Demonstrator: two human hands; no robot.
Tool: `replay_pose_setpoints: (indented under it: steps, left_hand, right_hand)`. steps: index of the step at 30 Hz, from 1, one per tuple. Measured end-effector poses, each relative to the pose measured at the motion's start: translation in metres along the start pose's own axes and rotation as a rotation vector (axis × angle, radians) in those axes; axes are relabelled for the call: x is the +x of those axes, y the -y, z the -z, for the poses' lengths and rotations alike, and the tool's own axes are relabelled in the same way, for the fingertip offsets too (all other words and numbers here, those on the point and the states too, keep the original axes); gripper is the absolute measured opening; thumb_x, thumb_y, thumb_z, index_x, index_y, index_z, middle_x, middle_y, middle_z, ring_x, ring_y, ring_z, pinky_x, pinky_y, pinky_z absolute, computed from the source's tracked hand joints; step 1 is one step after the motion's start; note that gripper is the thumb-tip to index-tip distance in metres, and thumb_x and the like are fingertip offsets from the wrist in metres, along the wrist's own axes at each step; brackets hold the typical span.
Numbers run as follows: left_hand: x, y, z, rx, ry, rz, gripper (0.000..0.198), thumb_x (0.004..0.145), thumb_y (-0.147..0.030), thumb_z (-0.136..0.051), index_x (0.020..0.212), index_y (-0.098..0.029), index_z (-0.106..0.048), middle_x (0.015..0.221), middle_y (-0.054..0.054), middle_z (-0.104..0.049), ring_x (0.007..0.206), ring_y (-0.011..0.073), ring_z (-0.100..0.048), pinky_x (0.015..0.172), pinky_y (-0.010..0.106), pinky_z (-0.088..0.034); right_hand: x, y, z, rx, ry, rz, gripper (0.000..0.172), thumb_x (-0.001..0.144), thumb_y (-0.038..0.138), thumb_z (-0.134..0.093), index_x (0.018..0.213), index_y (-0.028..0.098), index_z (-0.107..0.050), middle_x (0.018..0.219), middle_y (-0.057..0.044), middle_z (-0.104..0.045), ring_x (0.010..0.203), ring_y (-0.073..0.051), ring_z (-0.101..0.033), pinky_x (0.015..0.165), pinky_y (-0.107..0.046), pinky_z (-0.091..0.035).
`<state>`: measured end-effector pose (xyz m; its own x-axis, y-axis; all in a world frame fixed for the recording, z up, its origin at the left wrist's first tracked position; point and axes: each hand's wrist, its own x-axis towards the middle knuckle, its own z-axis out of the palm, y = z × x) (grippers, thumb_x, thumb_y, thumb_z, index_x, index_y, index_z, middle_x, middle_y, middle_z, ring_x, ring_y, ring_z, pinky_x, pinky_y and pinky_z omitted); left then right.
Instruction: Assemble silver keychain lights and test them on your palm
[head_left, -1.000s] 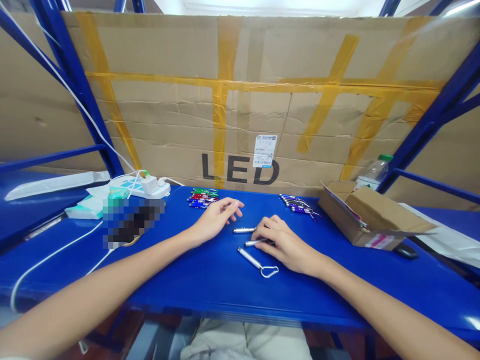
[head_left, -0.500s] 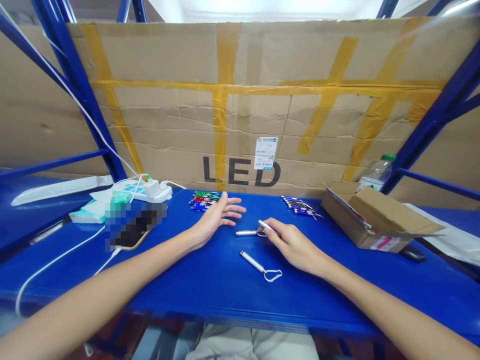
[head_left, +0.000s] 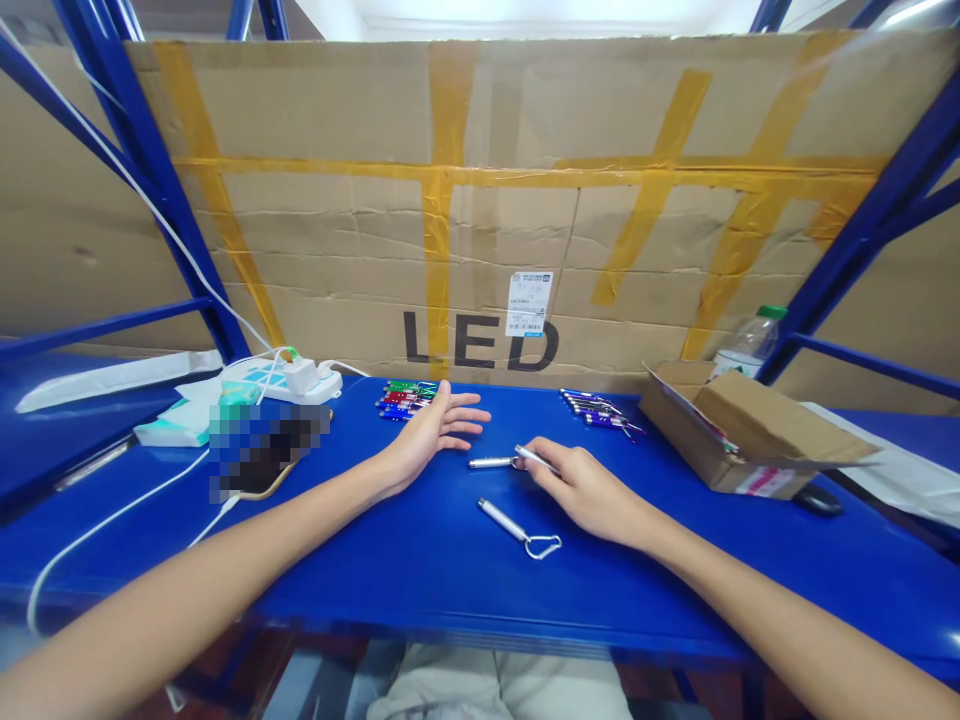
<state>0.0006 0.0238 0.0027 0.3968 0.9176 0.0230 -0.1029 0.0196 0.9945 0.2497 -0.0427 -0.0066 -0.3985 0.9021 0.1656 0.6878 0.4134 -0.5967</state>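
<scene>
My right hand (head_left: 581, 487) pinches a small silver keychain flashlight (head_left: 534, 458) just above the blue table (head_left: 420, 560). A second silver flashlight (head_left: 489, 462) lies flat right beside it, to the left. A third silver flashlight with a carabiner clip (head_left: 517, 527) lies nearer to me. My left hand (head_left: 435, 430) rests on the table with its fingers spread and holds nothing. Just beyond it lies a pile of coloured flashlights (head_left: 405, 396).
Several purple flashlights (head_left: 598, 408) lie at the back right, next to an open cardboard box (head_left: 742, 435) and a plastic bottle (head_left: 750, 345). A power strip (head_left: 289, 378), white cables and a blurred item sit at the left. A taped cardboard sheet marked LED stands behind.
My right hand has picked one silver flashlight off the table and lifted it. My left hand turned slightly and spread its fingers, staying in place.
</scene>
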Motion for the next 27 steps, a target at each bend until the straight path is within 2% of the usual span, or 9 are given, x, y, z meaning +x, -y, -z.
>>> replay_pose_setpoints:
  steps: [2,6,11,13,18,20,24,27]
  left_hand:
    - [0.0010,0.0005,0.0015,0.007,-0.002,-0.012,0.071,0.108,-0.072,-0.035,0.139,-0.016,-0.066,0.135,0.017,-0.076,0.118,0.0297,-0.071,0.088,0.036,-0.055]
    - [0.0037,0.0015,0.0046,0.019,-0.012,-0.019,0.072,0.108,-0.073,-0.036,0.137,-0.015,-0.067,0.135,0.018,-0.075,0.120,0.0302,-0.070,0.090,0.037,-0.055]
    - [0.0055,0.0041,0.0061,0.016,-0.002,-0.017,0.073,0.106,-0.075,-0.039,0.138,-0.016,-0.068,0.137,0.018,-0.075,0.123,0.0323,-0.069,0.094,0.040,-0.055]
    - [0.0053,0.0048,0.0060,0.015,0.004,-0.022,0.073,0.106,-0.075,-0.038,0.138,-0.017,-0.068,0.138,0.018,-0.074,0.123,0.0325,-0.069,0.095,0.041,-0.055]
    - [0.0034,0.0040,0.0049,0.009,0.027,-0.027,0.071,0.109,-0.073,-0.034,0.138,-0.017,-0.068,0.138,0.017,-0.074,0.123,0.0313,-0.069,0.095,0.040,-0.055]
    - [0.0030,0.0035,0.0040,0.003,0.025,-0.025,0.071,0.109,-0.072,-0.034,0.138,-0.017,-0.068,0.138,0.017,-0.074,0.122,0.0311,-0.070,0.095,0.040,-0.055]
    - [0.0025,0.0021,0.0023,-0.001,0.013,-0.027,0.072,0.107,-0.074,-0.036,0.136,-0.017,-0.069,0.136,0.018,-0.075,0.122,0.0314,-0.070,0.093,0.039,-0.055]
    - [0.0020,0.0021,0.0020,-0.003,0.013,-0.024,0.074,0.105,-0.077,-0.039,0.137,-0.017,-0.068,0.136,0.017,-0.075,0.122,0.0315,-0.070,0.093,0.039,-0.055]
  right_hand:
    - [0.0013,-0.0012,0.0007,-0.020,-0.037,-0.027,0.041,0.113,0.049,-0.034,0.095,0.024,-0.060,0.075,0.000,-0.064,0.066,-0.019,-0.058,0.066,-0.031,-0.038]
    - [0.0020,-0.0023,0.0027,-0.077,-0.117,-0.024,0.037,0.113,0.048,-0.035,0.104,0.024,-0.062,0.080,-0.002,-0.068,0.071,-0.021,-0.063,0.069,-0.032,-0.038]
    - [-0.0015,0.0036,0.0025,-0.091,0.061,0.090,0.035,0.112,0.043,-0.041,0.102,0.023,-0.068,0.089,-0.004,-0.075,0.075,-0.021,-0.067,0.071,-0.030,-0.041]
    - [-0.0018,0.0044,0.0020,-0.084,0.076,0.112,0.035,0.112,0.043,-0.042,0.102,0.023,-0.069,0.088,-0.004,-0.075,0.074,-0.020,-0.066,0.070,-0.030,-0.042]
    - [-0.0003,-0.0011,0.0038,-0.053,-0.179,0.041,0.037,0.112,0.045,-0.038,0.114,0.022,-0.067,0.085,-0.003,-0.073,0.071,-0.020,-0.064,0.067,-0.029,-0.041]
    - [-0.0008,-0.0014,0.0045,-0.061,-0.142,0.049,0.036,0.111,0.045,-0.041,0.113,0.023,-0.069,0.085,-0.002,-0.074,0.072,-0.020,-0.065,0.068,-0.029,-0.041]
    - [-0.0024,0.0024,0.0034,-0.087,0.047,0.071,0.034,0.109,0.043,-0.046,0.104,0.023,-0.072,0.086,-0.003,-0.076,0.072,-0.020,-0.066,0.069,-0.030,-0.041]
    - [-0.0024,0.0038,0.0033,-0.088,-0.031,0.062,0.037,0.111,0.046,-0.041,0.109,0.023,-0.070,0.083,-0.003,-0.074,0.071,-0.021,-0.064,0.068,-0.030,-0.041]
